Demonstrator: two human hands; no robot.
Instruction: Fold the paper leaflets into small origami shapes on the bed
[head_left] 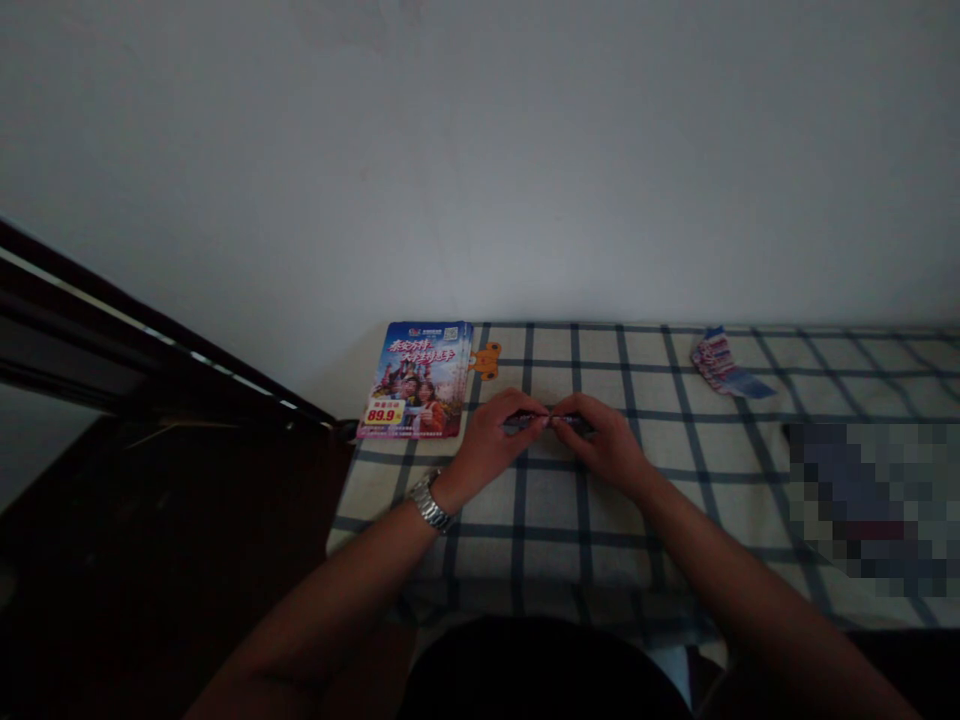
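Observation:
Above the checked tablecloth (551, 500), my left hand (493, 432) and my right hand (606, 440) meet at their fingertips. Both pinch a narrow, dark printed paper strip (568, 421), seen almost edge-on and partly covered by the fingers. Left of my left hand lies a stack of colourful printed flyers (414, 385), with a price of 89.9 on the top one. An orange bear-shaped piece (486, 361) sits beside the stack's right edge. Several pink and blue printed paper pieces (721, 362) lie overlapping in a small pile, farther right and beyond my right hand.
A pale wall (555, 170) rises behind the table's far edge. Some blurred-out thing (874, 510) lies on the cloth at the right. Dark framing (150, 340) runs along the left side, and the floor (150, 540) there is dark.

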